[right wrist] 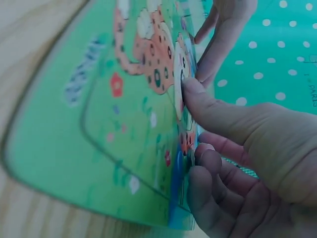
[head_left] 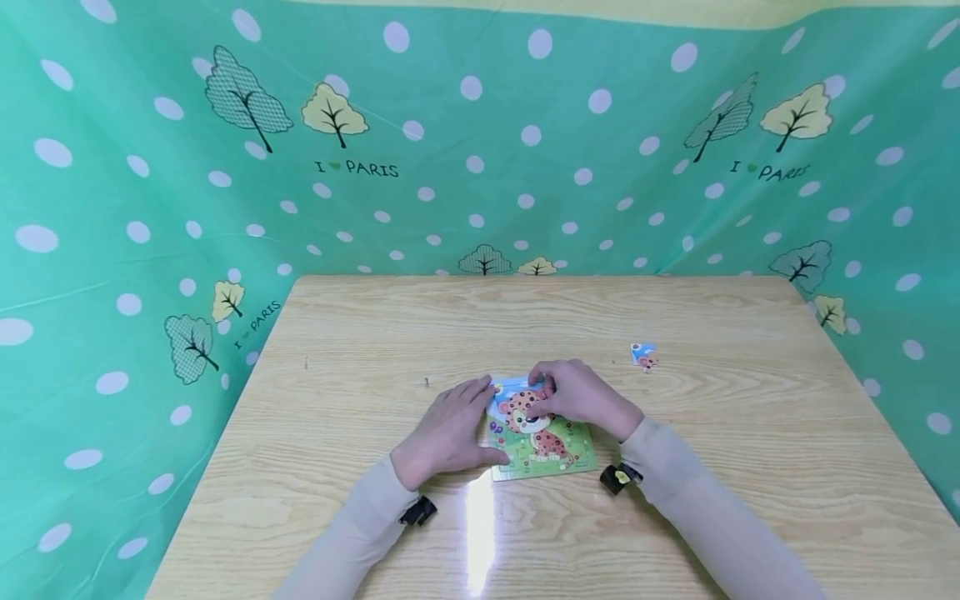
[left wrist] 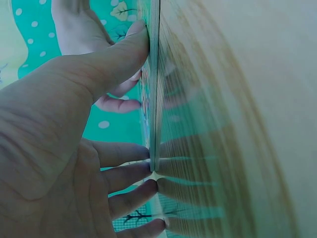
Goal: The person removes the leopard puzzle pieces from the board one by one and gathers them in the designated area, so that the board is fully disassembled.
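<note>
A jigsaw puzzle board (head_left: 517,473) with a spotted leopard on green grass lies flat on the table. My left hand (head_left: 452,429) spans its left side, thumb on the front left part and fingertips at the left edge. In the left wrist view those fingers (left wrist: 131,176) are nearly straight and reach the tabletop beside the board. Over the upper right of the board, my right hand (head_left: 576,396) pinches a puzzle piece (right wrist: 179,82) at the leopard's face. Its thumb (right wrist: 218,106) is on the face, with curled fingers at the ear; these partly hide the piece.
A loose puzzle piece (head_left: 643,357) with blue sky and a leopard ear lies farther back on the right of the wooden table (head_left: 360,333). A green dotted cloth (head_left: 525,167) hangs behind and at both sides. Black straps (head_left: 418,511) circle both wrists.
</note>
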A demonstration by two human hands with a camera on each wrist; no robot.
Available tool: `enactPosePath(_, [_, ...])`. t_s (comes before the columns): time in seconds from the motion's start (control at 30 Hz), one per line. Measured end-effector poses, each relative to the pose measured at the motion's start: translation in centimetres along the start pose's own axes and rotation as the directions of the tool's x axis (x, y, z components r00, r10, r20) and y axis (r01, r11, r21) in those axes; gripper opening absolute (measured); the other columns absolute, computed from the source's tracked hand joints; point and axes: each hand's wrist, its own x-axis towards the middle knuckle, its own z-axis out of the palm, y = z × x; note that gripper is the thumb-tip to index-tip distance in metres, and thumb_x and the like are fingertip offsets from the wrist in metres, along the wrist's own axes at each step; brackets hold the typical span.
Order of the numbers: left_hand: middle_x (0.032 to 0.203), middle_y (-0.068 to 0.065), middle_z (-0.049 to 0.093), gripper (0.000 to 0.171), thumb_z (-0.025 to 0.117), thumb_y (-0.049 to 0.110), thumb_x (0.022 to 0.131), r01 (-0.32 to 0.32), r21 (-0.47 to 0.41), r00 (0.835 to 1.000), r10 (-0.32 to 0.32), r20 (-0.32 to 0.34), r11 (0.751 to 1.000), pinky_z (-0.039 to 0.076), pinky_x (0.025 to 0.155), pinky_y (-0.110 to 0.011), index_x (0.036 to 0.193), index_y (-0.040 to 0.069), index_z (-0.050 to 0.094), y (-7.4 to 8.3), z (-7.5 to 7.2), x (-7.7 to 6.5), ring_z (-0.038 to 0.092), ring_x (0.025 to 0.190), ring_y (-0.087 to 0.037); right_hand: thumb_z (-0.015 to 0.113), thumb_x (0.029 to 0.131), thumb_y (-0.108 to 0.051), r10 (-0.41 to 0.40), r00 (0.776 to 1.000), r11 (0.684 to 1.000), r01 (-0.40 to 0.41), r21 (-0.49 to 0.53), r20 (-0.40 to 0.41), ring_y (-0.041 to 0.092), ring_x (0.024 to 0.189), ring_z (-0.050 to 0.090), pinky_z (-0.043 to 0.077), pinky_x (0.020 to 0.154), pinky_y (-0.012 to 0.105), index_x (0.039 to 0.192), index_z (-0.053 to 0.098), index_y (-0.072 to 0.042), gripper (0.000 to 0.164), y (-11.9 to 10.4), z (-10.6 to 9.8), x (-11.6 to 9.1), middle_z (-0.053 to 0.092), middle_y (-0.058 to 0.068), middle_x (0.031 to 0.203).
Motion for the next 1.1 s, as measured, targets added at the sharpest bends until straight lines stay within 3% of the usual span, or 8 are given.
enactPosePath(0.43, [0.173,-0.015,0.036,0.114,0.086,0.067,0.079,-0.002,0.004,1.0,0.002,-0.001,1.0,0.036,0.127,-0.06,0.163,0.004,0.042,0.0,-0.1,0.0,0.037,0.158,-0.037,0.093,0.084,-0.03,0.038,0.999,0.999,-0.039,0.004,0.029,0.012,0.058,0.05,0.043,0.056,0.025,0.112,0.072,-0.011,0.04,-0.1,-0.1,0.5,0.057,-0.002,0.068])
enactPosePath(0.67, [0.172,-0.016,0.037,0.113,0.087,0.065,0.079,-0.001,0.0,1.0,0.001,-0.006,1.0,0.036,0.128,-0.059,0.162,0.003,0.043,0.1,-0.1,0.0,0.038,0.157,-0.037,0.09,0.088,-0.027,-0.011,1.0,1.0,0.01,0.007,0.029,0.01,0.06,0.05,0.042,0.057,0.023,0.09,0.073,-0.015,0.02,0.0,0.2,0.2,0.057,-0.004,0.069])
enactPosePath(0.73, [0.172,-0.016,0.038,0.113,0.087,0.065,0.078,0.0,-0.001,1.0,0.0,-0.009,1.0,0.036,0.127,-0.059,0.162,0.003,0.043,0.2,-0.1,0.1,0.039,0.157,-0.038,0.089,0.089,-0.028,-0.014,1.0,1.0,0.014,0.009,0.02,0.01,0.061,0.05,0.042,0.058,0.023,0.099,0.076,-0.014,0.021,0.1,0.4,0.0,0.058,-0.004,0.071])
enactPosePath(0.9, [0.172,-0.017,0.038,0.114,0.087,0.065,0.078,0.0,-0.002,1.0,0.0,-0.011,1.0,0.036,0.128,-0.059,0.162,0.002,0.043,0.1,-0.1,0.1,0.039,0.157,-0.038,0.09,0.087,-0.031,-0.017,1.0,0.999,0.016,-0.038,-0.013,0.011,0.059,0.048,0.04,0.056,0.025,0.126,0.076,-0.012,0.046,-0.1,0.4,-0.3,0.06,-0.003,0.072])
enactPosePath(1.1, [0.172,-0.016,0.037,0.114,0.087,0.065,0.078,0.008,-0.017,1.0,-0.008,-0.007,1.0,0.035,0.128,-0.059,0.162,0.002,0.042,0.1,-0.1,0.0,0.038,0.158,-0.038,0.091,0.086,-0.03,0.021,1.0,0.997,-0.021,-0.076,0.006,0.012,0.06,0.054,0.046,0.055,0.027,0.128,0.076,-0.007,0.05,-1.4,0.0,-0.3,0.065,-0.001,0.074])
